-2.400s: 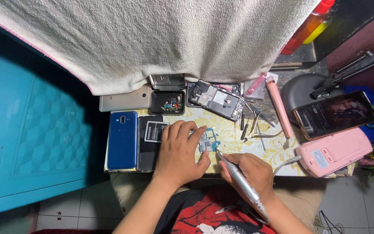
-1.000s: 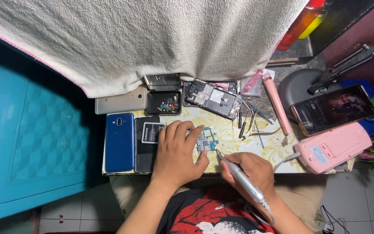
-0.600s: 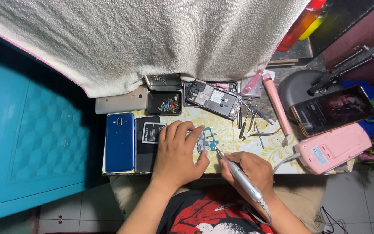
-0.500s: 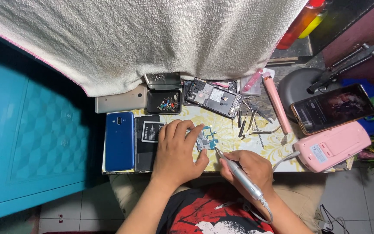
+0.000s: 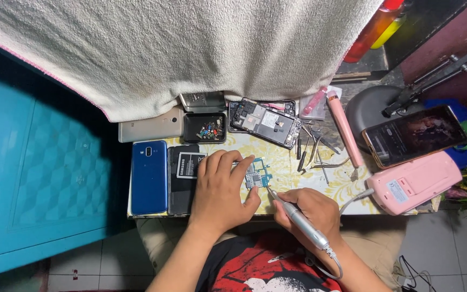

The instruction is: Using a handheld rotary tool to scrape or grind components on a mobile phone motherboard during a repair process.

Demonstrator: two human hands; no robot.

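From the head camera, the small blue-green circuit board (image 5: 257,175) lies flat on the yellow patterned table top (image 5: 347,186), between both hands, its long axis running near to far. The left hand (image 5: 220,189) presses on it with spread fingers and is closer. The right hand (image 5: 309,208) grips a grey pen-shaped corded tool (image 5: 298,223), its tip touching the board's right edge.

Blue phone (image 5: 149,177) at the table's (image 5: 347,189) left edge, black phone back (image 5: 182,178) beside it. Small parts tray (image 5: 205,127) and opened phone (image 5: 265,121) along the far edge. Pink device (image 5: 414,182) at the right corner.
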